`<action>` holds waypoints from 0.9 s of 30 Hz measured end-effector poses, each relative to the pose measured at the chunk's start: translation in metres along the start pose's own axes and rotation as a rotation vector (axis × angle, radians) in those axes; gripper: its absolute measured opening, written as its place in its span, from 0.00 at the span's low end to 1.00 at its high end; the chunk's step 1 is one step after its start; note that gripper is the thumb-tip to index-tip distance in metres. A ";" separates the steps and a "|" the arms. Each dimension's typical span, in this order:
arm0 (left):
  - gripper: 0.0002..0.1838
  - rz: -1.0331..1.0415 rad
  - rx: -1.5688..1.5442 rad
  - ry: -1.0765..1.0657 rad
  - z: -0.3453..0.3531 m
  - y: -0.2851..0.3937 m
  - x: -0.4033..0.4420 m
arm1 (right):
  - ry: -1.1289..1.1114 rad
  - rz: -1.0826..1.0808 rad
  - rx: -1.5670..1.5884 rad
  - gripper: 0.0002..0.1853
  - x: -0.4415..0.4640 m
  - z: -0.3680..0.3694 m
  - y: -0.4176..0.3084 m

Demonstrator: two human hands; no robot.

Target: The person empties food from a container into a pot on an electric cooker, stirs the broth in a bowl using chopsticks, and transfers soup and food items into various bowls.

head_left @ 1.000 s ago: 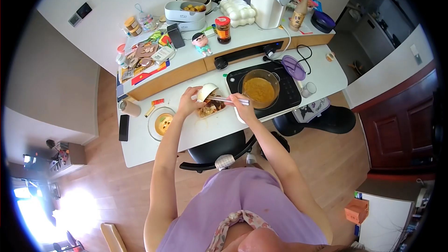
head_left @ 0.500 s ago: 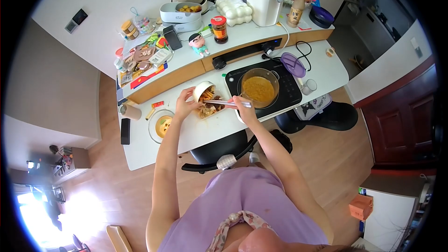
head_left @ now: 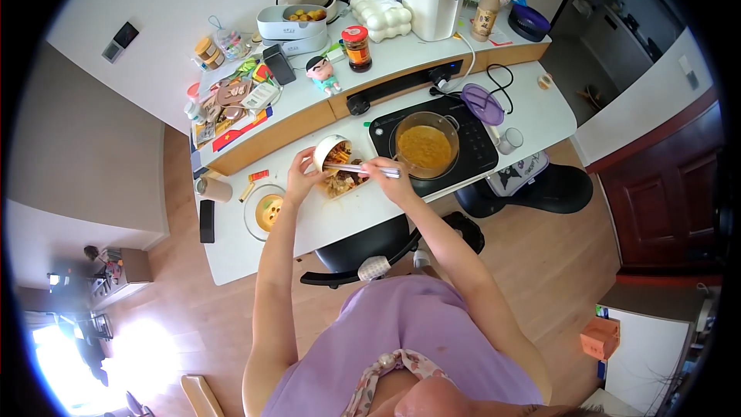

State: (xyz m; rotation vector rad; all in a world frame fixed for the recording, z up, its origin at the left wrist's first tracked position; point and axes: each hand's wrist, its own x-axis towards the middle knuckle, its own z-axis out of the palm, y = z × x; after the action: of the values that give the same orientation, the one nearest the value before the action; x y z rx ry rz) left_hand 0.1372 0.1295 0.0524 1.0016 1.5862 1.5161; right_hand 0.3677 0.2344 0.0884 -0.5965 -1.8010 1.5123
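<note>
My left hand grips a small white bowl, tilted with its opening toward the right and food showing inside. Under and beside it is a clear container of mixed food. My right hand is closed round a pair of chopsticks, whose tips reach to the bowl's mouth. Right of my hands, a pot of yellowish-brown food stands on the black cooktop. A glass dish with a yellow item in it lies left of my left forearm.
Along the raised shelf are a red-lidded jar, a toy figure, a white dispenser and a bottle. A purple lid and a glass lie right. A black chair is below the table edge.
The bowl in my left hand has tipped so that its opening and the food inside show. Both hands have shifted slightly left, with the chopsticks at the bowl's mouth. The view has shifted a little.
</note>
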 end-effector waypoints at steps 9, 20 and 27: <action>0.36 0.006 -0.024 0.033 -0.004 -0.006 -0.004 | -0.005 0.114 0.294 0.15 0.003 -0.003 0.005; 0.37 0.019 -0.235 0.069 -0.001 -0.011 -0.006 | -0.056 0.060 0.409 0.18 -0.001 -0.001 -0.004; 0.38 0.019 -0.142 0.077 -0.006 -0.010 -0.005 | -0.058 -0.017 0.155 0.14 -0.002 -0.019 -0.001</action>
State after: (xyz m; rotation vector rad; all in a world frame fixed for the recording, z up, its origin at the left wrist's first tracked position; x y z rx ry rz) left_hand 0.1338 0.1224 0.0423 0.8912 1.5020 1.6733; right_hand 0.3835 0.2455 0.0903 -0.4643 -1.7076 1.6551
